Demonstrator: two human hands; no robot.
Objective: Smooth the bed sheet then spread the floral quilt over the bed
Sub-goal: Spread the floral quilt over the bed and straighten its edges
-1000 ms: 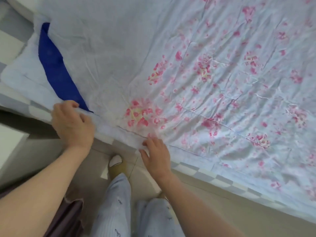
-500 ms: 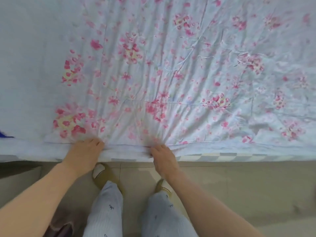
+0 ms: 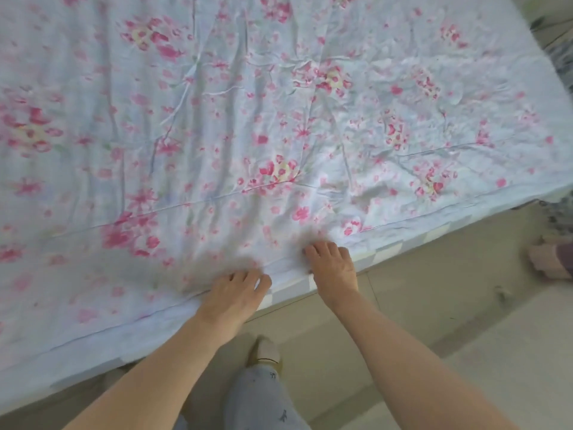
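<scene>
The floral quilt, pale blue with pink flowers, lies spread and wrinkled over the bed and fills most of the head view. Its near hem runs slantwise along the bed's side. My left hand grips that hem with curled fingers. A short way to its right, my right hand holds the same hem, fingertips pressed into the top of the fabric. Creases fan out from both hands across the quilt. A strip of checked bed sheet shows just under the hem; the rest of it is hidden.
I stand on beige floor tiles close against the bed's side, one slippered foot showing below my hands. At the far right, a pink object and dark patterned fabric lie by the bed's corner.
My view and both hands have shifted right along the quilt's near hem. The blue cloth at the left has left the view. The hands are now closer together.
</scene>
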